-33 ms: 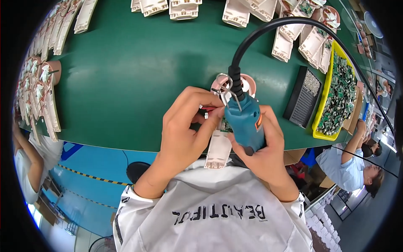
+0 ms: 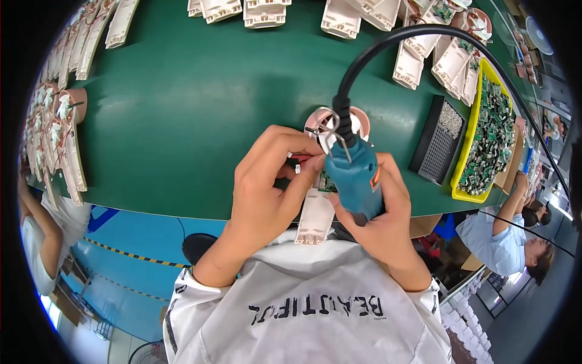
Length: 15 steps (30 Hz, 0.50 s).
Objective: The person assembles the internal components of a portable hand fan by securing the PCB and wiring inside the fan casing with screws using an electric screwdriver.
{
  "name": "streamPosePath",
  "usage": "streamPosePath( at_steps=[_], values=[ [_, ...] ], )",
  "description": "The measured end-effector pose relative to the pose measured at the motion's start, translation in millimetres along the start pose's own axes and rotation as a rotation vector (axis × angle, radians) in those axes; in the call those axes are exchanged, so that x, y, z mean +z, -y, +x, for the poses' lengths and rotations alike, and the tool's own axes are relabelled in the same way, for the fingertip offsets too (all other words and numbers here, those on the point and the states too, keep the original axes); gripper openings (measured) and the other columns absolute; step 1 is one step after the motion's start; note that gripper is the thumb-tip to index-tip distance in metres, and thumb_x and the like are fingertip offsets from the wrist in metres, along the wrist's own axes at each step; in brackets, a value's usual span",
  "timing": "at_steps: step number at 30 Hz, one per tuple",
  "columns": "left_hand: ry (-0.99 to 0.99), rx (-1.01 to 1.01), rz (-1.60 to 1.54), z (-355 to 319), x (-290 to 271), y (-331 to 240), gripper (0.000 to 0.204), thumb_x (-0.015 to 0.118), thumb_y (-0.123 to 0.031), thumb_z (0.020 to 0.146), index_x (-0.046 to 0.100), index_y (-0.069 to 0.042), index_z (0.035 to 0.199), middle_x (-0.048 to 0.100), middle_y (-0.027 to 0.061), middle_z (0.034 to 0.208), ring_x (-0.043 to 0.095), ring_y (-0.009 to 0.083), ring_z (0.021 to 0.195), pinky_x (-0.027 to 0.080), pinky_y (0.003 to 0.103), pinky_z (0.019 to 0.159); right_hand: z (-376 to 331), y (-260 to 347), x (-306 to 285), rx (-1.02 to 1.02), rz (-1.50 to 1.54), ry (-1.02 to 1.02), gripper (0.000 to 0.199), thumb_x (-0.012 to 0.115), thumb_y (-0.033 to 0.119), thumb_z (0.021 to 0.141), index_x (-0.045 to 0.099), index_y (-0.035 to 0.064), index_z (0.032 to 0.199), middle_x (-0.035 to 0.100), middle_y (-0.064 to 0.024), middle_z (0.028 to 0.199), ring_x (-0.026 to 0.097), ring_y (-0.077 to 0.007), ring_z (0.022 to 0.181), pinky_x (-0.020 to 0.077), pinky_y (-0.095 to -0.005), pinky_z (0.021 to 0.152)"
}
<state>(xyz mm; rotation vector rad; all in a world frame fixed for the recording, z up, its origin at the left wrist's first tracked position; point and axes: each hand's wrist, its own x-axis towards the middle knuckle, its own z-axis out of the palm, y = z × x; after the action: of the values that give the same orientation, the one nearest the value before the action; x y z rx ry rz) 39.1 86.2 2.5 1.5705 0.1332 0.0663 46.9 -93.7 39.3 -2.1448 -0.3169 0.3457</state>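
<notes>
My right hand (image 2: 393, 209) is wrapped round a teal electric screwdriver (image 2: 356, 182), cable end up; its tip is hidden. Under it lies a pale plastic housing (image 2: 316, 218) with a round pink end (image 2: 362, 121), its narrow end pointing toward me. A green circuit board (image 2: 326, 182) shows inside the housing, partly covered by the tool. Thumb and forefinger of my left hand (image 2: 260, 182) are closed in a pinch beside the board, on red wires (image 2: 298, 158). A small white connector (image 2: 297, 170) sticks out by the thumb.
A black cable (image 2: 412, 30) arches over the green table (image 2: 182, 121). At right stand a black tray of screws (image 2: 433, 148) and a yellow bin (image 2: 458, 193) of circuit boards. More housings (image 2: 66, 139) line the left and far edges. Other people (image 2: 500, 239) sit on both sides.
</notes>
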Motion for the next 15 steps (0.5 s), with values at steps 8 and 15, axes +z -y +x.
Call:
streamPosePath(
  at_steps=[8,15],
  values=[
    [0.018,-0.042,-0.005,-1,-2,2,0.018,0.069,0.008,0.082,0.063,0.0,0.097,0.062,0.0084,0.096,0.065,0.0135,0.078,0.05,0.022,0.055,-2,-1,4,0.043,-0.009,-0.014,0.057,0.08,-0.003,0.062,0.06,-0.0006,0.115,0.058,-0.0131,0.108,0.062,-0.0277,0.094,0.051,-0.033,0.079],
    [0.068,0.0,0.018,-1,-3,4,0.016,0.068,0.006,0.083,0.064,-0.001,0.097,0.061,0.0086,0.098,0.066,0.0156,0.08,0.055,0.025,0.064,-6,-5,5,0.176,0.214,-0.201,0.035,0.081,0.008,0.079,0.059,0.0002,0.105,0.064,-0.006,0.09,0.06,-0.0113,0.077,0.0488,-0.025,0.067]
  ],
)
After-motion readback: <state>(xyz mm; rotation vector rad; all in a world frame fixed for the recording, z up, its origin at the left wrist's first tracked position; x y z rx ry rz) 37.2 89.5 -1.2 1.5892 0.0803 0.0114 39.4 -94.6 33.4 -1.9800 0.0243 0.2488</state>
